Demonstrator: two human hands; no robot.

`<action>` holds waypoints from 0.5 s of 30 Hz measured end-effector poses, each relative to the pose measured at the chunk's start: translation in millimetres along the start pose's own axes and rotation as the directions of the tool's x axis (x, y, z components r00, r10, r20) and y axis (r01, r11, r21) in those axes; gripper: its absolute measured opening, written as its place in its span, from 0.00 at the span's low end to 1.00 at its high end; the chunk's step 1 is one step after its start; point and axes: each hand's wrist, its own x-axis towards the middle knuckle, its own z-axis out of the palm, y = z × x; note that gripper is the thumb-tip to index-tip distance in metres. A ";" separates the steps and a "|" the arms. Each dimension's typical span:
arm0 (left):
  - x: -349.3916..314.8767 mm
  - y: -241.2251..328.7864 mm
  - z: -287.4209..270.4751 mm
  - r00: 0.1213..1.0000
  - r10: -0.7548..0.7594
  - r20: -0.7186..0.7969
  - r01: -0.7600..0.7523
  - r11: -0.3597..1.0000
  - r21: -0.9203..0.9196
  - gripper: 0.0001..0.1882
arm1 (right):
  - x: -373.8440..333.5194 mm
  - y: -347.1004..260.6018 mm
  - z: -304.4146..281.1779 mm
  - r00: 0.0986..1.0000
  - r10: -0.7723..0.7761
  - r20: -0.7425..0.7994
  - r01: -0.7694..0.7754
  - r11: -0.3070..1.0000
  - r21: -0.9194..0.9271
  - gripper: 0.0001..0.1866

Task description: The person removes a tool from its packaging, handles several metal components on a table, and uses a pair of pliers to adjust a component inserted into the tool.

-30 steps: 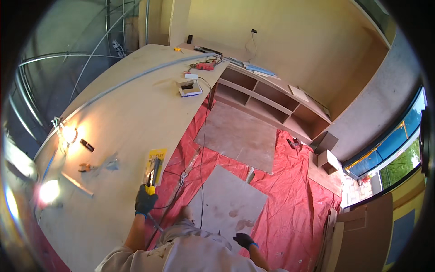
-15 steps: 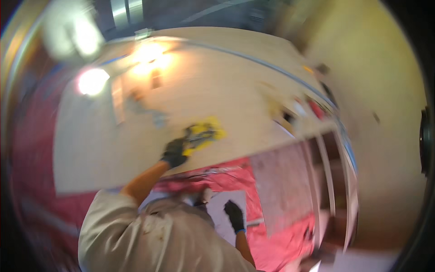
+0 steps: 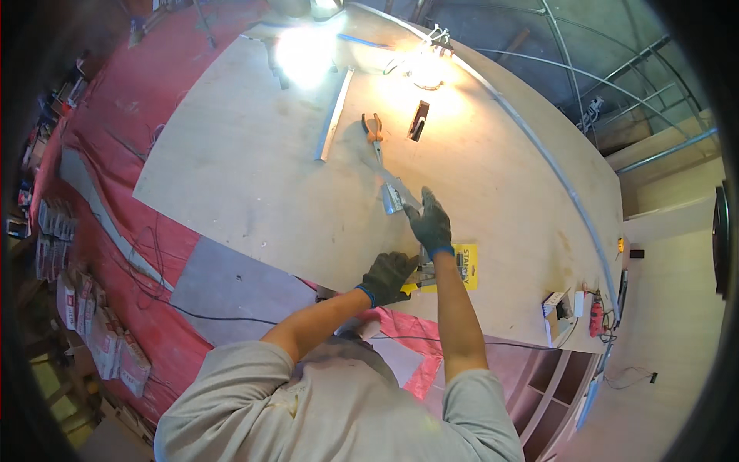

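A pale board worktop (image 3: 254,169) stands amid red floor sheeting (image 3: 115,100), two glowing lamps (image 3: 428,73) at its far edge. Near its close edge, the left hand (image 3: 390,277) grips one yellow-carded tool pack (image 3: 466,266); the right hand (image 3: 429,221), fingers extended, is near one plastic packet (image 3: 392,198). One pair of pliers (image 3: 375,127) lies beyond.

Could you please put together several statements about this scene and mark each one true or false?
1. The left hand and the right hand wear dark gloves. True.
2. The right hand grips the orange-handled metal pliers. False: they lie apart from it on the pale wooden board.
3. A pale, narrow straight strip lies left of the pliers. True.
4. The red power tool is left of the pliers. False: it is to their right.
5. The left hand is at the yellow cardboard package. True.
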 end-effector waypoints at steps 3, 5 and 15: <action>1.1 -8.3 7.4 0.997 0.017 -0.080 -0.021 0.999 -0.043 0.46 | 31.9 -35.5 14.0 0.954 0.264 0.139 -0.242 0.957 -0.160 0.52; 7.0 -9.4 5.3 1.000 -0.024 0.009 0.025 0.997 -0.073 0.46 | 41.4 -50.1 24.3 0.930 0.264 0.254 -0.191 0.941 -0.281 0.57; 7.5 -7.0 -9.6 0.994 -0.050 0.094 0.060 0.992 -0.109 0.46 | 38.6 36.9 16.0 0.979 0.134 0.154 -0.125 0.990 -0.070 0.43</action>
